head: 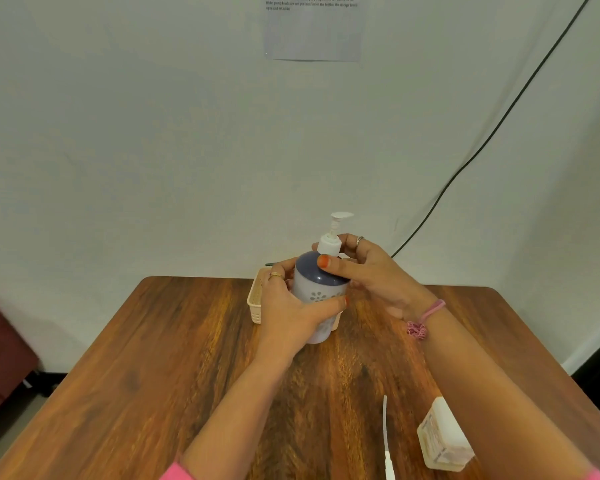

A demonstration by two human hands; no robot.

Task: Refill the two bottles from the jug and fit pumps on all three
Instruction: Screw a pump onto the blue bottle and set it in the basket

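Bottle (321,292) upright, leaning slightly toward 1 o'clock; left hand (286,306) grips its body, right hand (364,271) pinches the pump (331,242) collar.

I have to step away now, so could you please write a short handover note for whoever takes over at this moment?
Left hand: holds the body of the purple-topped bottle, upright on the table.
Right hand: fingers curled round the white pump collar on that bottle's neck.
Behind the bottle stands a cream basket.
Near the front edge lie a loose pump with its tube and a pale container, partly hidden by the right arm.
Done: a pump sits on this bottle; whether it is tight cannot be told.
Left: the loose pump is unfitted; no other bottle shows in view.
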